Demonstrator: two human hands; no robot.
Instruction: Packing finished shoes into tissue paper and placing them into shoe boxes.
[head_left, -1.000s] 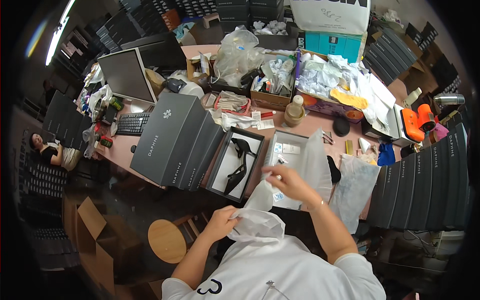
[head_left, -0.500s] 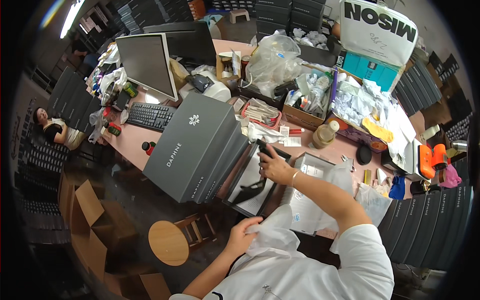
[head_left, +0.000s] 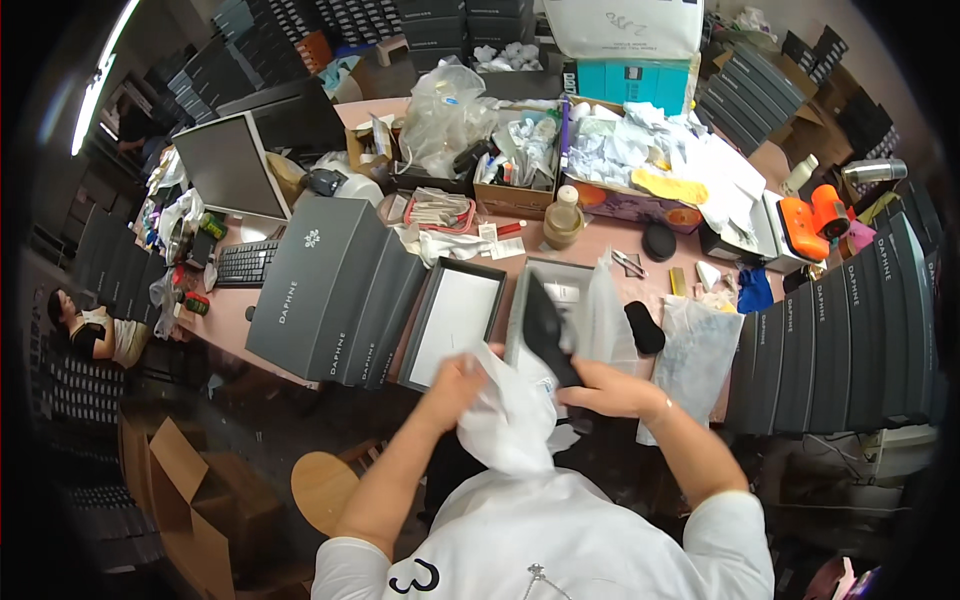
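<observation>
Just below frame centre, a black shoe (head_left: 545, 335) is being gripped by the right hand (head_left: 600, 388), long axis running up-left toward the open box (head_left: 455, 322), while white tissue paper (head_left: 510, 415) is being clutched by the left hand (head_left: 458, 380) right beside it.

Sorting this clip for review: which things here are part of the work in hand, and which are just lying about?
In hand:
- left hand grips the white cloth bag
- right hand holds the black shoe
- open grey box just ahead

Lying about:
- stack of grey boxes
- monitor and keyboard
- jar
- orange device
- wooden stool
</observation>
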